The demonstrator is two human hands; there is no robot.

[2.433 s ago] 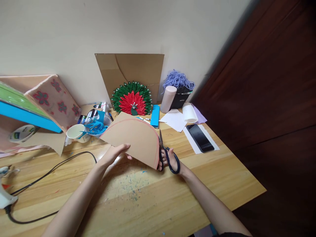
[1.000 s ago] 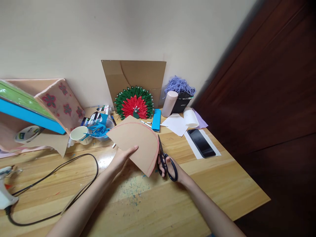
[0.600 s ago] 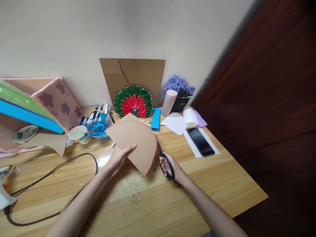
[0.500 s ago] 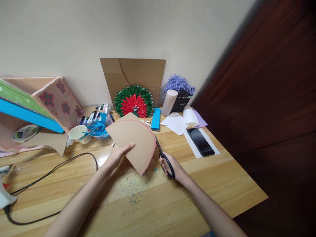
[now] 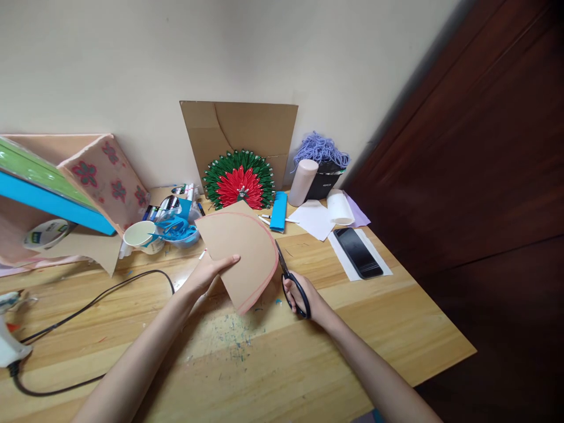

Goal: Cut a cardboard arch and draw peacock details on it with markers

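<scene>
A fan-shaped piece of brown cardboard (image 5: 247,241) with red lines drawn along its curved edge is held above the table. My left hand (image 5: 215,271) grips its lower left side, thumb on top and fingers hidden beneath. In my right hand (image 5: 302,294) is a pair of black-handled scissors (image 5: 285,267), my fingers through the loops. The blades point up and away, close against the cardboard's right curved edge; whether they touch it I cannot tell.
Behind stand a cardboard sheet (image 5: 255,123) and a red-green ribbon fan (image 5: 240,179). A phone (image 5: 358,252) lies right. A paper cup (image 5: 141,236), a bowl of blue scraps (image 5: 178,230) and a glue gun (image 5: 13,346) with its cord are left.
The cardboard has turned slightly clockwise in my left hand, its lower tip swinging left. My right hand and the scissors stay nearly in place.
</scene>
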